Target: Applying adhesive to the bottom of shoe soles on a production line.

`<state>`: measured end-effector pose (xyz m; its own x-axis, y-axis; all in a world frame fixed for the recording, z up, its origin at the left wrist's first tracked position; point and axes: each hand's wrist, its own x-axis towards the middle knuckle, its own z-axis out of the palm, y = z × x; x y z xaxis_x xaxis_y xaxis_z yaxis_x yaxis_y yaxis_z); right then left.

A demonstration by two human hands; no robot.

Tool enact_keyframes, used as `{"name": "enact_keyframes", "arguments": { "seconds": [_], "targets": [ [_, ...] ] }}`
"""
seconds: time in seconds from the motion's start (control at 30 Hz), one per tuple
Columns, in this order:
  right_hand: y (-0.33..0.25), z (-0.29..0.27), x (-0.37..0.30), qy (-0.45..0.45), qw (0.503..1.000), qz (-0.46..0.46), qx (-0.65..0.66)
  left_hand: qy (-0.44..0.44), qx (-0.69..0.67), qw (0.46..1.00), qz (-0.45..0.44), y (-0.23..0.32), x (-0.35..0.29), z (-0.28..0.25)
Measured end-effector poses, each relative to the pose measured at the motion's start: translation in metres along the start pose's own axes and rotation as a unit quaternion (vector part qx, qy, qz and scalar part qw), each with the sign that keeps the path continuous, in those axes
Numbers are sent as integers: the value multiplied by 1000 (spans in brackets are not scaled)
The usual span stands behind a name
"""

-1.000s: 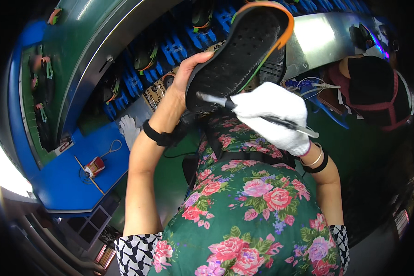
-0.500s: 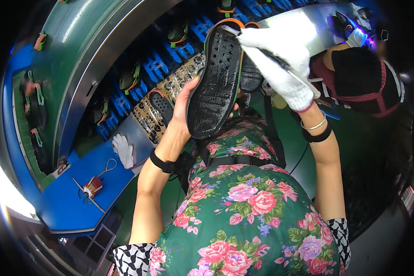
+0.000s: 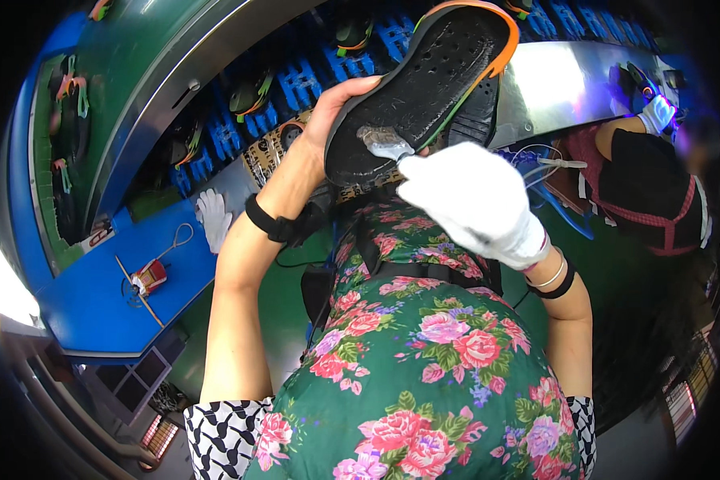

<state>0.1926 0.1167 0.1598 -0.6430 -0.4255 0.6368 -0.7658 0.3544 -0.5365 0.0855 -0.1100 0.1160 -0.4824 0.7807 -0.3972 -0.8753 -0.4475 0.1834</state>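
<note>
My bare left hand (image 3: 328, 120) grips a black shoe sole (image 3: 436, 72) by its left edge, tilted up in front of me. Orange and green trim runs along the sole's rim, and small holes dot its upper part. In a white glove, my right hand (image 3: 476, 204) is closed around a brush, its handle mostly hidden by the fingers. The wet-looking bristles of the brush (image 3: 382, 141) lie against the sole's lower end, which shines in places. Behind the held sole, a second black sole (image 3: 476, 118) shows in part.
Blue racks (image 3: 300, 84) carrying shoes line the far side. A brown patterned sheet (image 3: 266, 160) lies beyond my left wrist. On the blue table (image 3: 88, 308) at left are a white glove (image 3: 214, 218) and a small red object (image 3: 150, 278). Another person (image 3: 648, 180) works at the right.
The brush has gone from the sole's top end down to its lower end. The sole has moved up and right and leans further right.
</note>
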Motion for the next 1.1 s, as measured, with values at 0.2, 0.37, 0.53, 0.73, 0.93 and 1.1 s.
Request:
{"name": "enact_keyframes", "arguments": {
  "seconds": [0.2,0.37,0.53,0.73,0.93,1.1],
  "targets": [
    [-11,0,-3,-110,992,-6,57,78,118,990,-9,9,-6,14],
    [-2,-9,3,-97,994,-33,33,81,147,984,-63,8,-10,19],
    [-2,-3,1,-151,986,-43,47,77,154,982,-74,7,-10,10],
    [5,4,9,-37,989,33,138,61,112,992,-20,7,-11,8],
    [-2,14,8,84,952,193,223,-36,7,998,54,4,-5,-26],
    [-9,28,-1,62,844,334,416,-203,16,979,11,-2,7,-25]
  ]
}}
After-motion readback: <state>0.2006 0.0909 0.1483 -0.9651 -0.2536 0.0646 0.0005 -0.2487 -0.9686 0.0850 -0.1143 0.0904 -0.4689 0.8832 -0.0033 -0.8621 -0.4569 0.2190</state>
